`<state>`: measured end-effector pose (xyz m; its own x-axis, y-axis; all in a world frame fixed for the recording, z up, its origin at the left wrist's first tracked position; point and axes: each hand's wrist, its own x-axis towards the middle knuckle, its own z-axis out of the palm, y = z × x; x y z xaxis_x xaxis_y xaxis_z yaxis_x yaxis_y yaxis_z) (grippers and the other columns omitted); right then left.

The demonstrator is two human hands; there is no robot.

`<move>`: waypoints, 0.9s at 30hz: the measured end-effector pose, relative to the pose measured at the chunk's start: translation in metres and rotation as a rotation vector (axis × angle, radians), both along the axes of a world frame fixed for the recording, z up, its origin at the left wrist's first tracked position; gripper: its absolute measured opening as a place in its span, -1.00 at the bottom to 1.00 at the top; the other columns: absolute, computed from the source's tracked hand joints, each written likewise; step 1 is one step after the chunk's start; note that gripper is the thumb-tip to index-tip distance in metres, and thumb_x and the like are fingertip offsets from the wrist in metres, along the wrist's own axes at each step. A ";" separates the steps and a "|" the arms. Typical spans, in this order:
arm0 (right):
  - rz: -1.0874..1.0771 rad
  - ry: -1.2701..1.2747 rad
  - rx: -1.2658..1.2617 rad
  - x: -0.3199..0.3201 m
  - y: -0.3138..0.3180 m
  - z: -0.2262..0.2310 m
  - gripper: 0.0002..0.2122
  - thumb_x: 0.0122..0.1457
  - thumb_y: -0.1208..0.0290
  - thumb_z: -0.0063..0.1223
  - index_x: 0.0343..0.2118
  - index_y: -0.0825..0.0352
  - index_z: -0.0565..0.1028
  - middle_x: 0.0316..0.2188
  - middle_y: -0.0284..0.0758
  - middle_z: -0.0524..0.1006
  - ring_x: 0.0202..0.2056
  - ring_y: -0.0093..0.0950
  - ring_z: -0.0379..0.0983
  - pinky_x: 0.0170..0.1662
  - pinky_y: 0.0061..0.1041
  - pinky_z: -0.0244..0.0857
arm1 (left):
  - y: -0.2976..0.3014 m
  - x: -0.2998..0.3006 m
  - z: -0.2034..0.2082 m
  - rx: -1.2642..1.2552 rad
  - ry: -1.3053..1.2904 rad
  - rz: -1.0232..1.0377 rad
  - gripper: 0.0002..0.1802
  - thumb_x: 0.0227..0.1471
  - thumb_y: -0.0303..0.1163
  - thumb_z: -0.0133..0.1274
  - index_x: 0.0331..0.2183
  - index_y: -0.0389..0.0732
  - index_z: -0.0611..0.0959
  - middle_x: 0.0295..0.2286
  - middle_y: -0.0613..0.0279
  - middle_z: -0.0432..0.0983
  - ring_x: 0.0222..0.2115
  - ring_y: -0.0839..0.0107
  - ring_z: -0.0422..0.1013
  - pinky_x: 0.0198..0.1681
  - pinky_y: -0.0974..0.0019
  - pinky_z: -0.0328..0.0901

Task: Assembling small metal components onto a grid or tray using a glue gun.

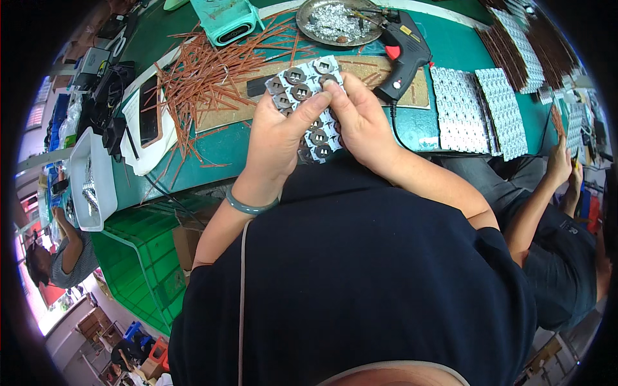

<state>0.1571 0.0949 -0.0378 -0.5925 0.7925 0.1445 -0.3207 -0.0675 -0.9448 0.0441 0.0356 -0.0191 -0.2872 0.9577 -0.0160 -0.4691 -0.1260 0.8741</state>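
Note:
Between my two hands I hold a silvery metal panel [310, 143] with rows of round dark pieces set in it, tilted up over the table's near edge. My left hand [278, 132] grips its left side, thumb lying across the face. On the right edge, my right hand [365, 122] is closed round it, its thumb tip close to the left thumb. Both hands cover part of the panel's middle. Just beyond it lies a tan board [415, 90] with a dark flat bar [256, 87] on it. A black glue gun [407, 55] with a red trigger rests to the right.
Loose reddish-brown strips [206, 83] lie heaped at the left. Behind are a teal box-shaped device [228, 26] and a round dish [338, 24] of small silvery bits. Stacked silvery panels [460, 109] stand at right. A green crate [141, 257] sits lower left; a co-worker's hand [559, 164] is far right.

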 end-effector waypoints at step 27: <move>0.119 -0.454 0.566 0.044 0.018 0.004 -0.62 -0.13 0.65 0.14 -0.17 0.37 0.37 -0.39 -0.29 0.49 -0.40 -0.49 0.45 -0.31 -0.54 0.36 | -0.008 -0.017 0.007 -0.012 1.440 -0.300 -0.53 -0.21 -0.42 0.20 -0.21 -0.26 0.41 -0.34 0.00 0.43 -0.30 0.01 0.38 -0.28 0.18 0.28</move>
